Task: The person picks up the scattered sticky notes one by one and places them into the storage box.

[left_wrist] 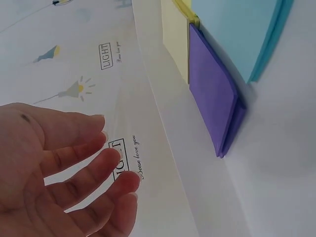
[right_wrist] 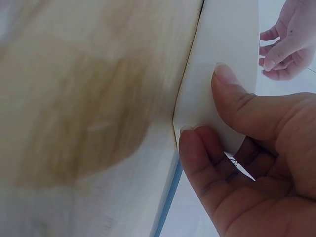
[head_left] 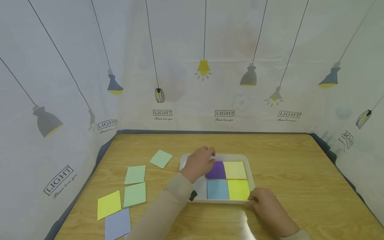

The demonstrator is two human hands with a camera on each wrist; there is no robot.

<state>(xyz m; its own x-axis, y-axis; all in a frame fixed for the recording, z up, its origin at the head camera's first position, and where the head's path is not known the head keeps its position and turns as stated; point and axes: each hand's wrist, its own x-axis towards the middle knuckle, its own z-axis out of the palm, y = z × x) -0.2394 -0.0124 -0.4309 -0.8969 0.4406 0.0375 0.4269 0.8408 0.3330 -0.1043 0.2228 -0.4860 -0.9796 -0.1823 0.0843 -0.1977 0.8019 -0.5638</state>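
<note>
A white tray holds square sticky-note stacks in two rows: purple and cream behind, blue and bright yellow in front. The left part of the tray shows bare white. My left hand hovers over the tray's back left side, just left of the purple stack. Its fingers are loosely bent with nothing between them, as the left wrist view confirms. At the front right corner, my right hand grips the tray, the thumb against its outer wall and fingers at the bottom edge.
Left of the tray on the wooden table lie several notes: green ones, a yellow one and a lavender one. A white curtain printed with lamps encloses the table's back and sides.
</note>
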